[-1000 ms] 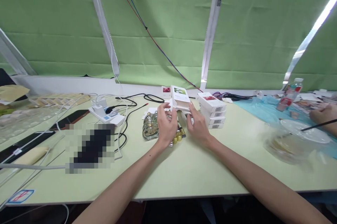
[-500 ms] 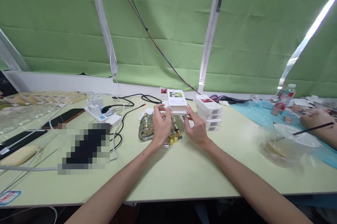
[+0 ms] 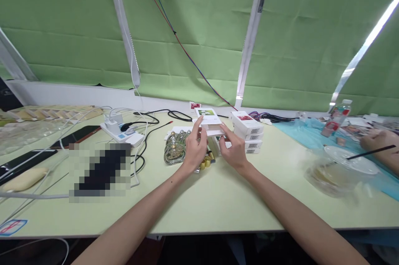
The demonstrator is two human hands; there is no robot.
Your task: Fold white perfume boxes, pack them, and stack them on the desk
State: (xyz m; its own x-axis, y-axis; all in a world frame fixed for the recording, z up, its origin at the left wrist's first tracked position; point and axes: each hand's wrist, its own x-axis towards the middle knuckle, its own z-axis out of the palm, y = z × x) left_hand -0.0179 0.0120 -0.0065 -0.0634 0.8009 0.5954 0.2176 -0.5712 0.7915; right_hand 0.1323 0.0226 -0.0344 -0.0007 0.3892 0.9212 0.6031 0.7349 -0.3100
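Observation:
My left hand (image 3: 195, 150) and my right hand (image 3: 233, 150) both grip a small white box (image 3: 209, 121) with a green picture on its lid, held just above the pale green table (image 3: 218, 202). The fingers of each hand pinch the box's sides. Just left of my left hand stand clear glass bottles (image 3: 174, 148), and gold caps (image 3: 205, 162) lie under my hands. A stack of white boxes with red pictures and barcodes (image 3: 249, 132) sits right of my right hand.
A white power strip (image 3: 121, 134) with tangled black and white cables lies to the left, beside dark phones (image 3: 75, 137). On the right, another person's hand (image 3: 378, 142) holds a thin stick over a clear dish (image 3: 343, 169) on a blue sheet. A water bottle (image 3: 338, 117) stands behind.
The white box has come down lower and tilted flatter between my hands. My left fingers have shifted up along its side. The other person's hand has barely moved.

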